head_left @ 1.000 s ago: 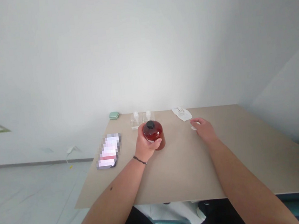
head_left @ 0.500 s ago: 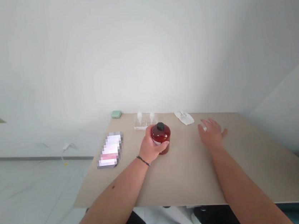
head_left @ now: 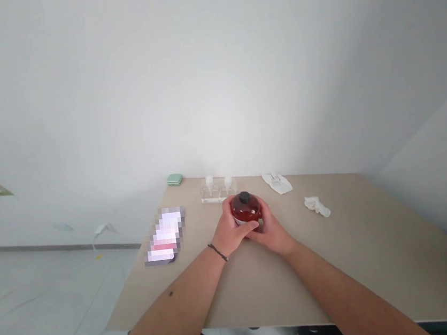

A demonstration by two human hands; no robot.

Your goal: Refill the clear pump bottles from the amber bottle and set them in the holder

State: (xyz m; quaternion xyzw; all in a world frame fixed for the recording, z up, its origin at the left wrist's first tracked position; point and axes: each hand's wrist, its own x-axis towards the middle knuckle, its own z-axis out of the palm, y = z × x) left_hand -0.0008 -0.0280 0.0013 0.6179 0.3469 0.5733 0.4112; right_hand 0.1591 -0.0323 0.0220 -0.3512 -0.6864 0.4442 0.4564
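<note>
Both hands are wrapped round a reddish-brown bottle [head_left: 246,208] with a black cap, in the middle of the table. My left hand [head_left: 233,230] grips its left side, thumb across the front. From the right, my right hand [head_left: 271,229] closes on the other side, its thumb near the left one. The bottle looks upright; its lower part is mostly hidden by the hands. Just behind it stands a clear holder [head_left: 210,198] with two white-topped pieces in it. A crumpled white tissue [head_left: 317,207] lies on the table to the right of my right hand.
A phone [head_left: 164,237] with a blurred screen lies on the table [head_left: 270,296] at the left. A small green case [head_left: 174,180] sits at the back left corner. Another flattened white tissue [head_left: 277,183] rests near the wall at the back.
My right hand has left the crumpled tissue on the right, moved left and taken hold of the bottle. My left hand keeps its grip on the bottle.
</note>
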